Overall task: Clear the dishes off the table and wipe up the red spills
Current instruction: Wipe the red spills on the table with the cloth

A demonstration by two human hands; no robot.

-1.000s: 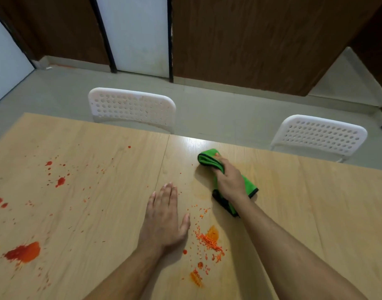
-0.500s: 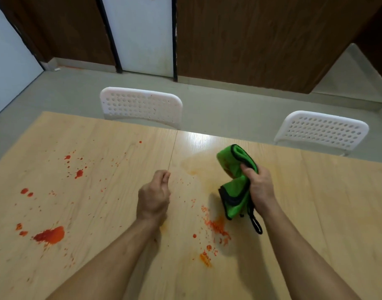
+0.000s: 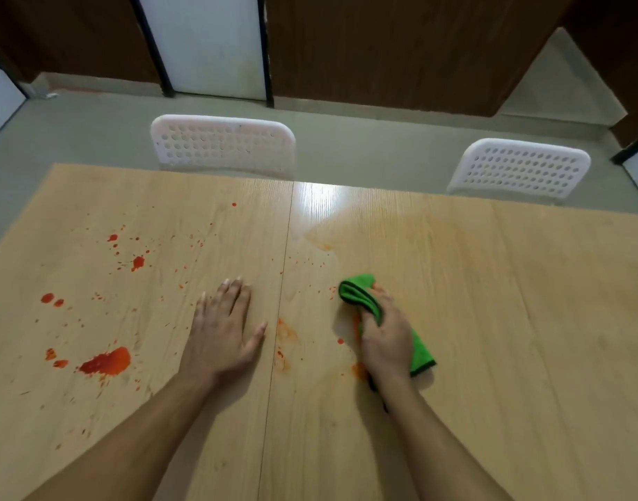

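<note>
Now right hand (image 3: 384,341) gripping green cloth (image 3: 420,352), on table (image 3: 527,320)

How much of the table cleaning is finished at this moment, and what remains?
Done: no dishes show on the wooden table. In hand: the right hand grips the green cloth on the table over the middle stains, where only orange smears show; the left hand rests flat beside it. Left: the big red puddle and red splatters on the left side.
</note>
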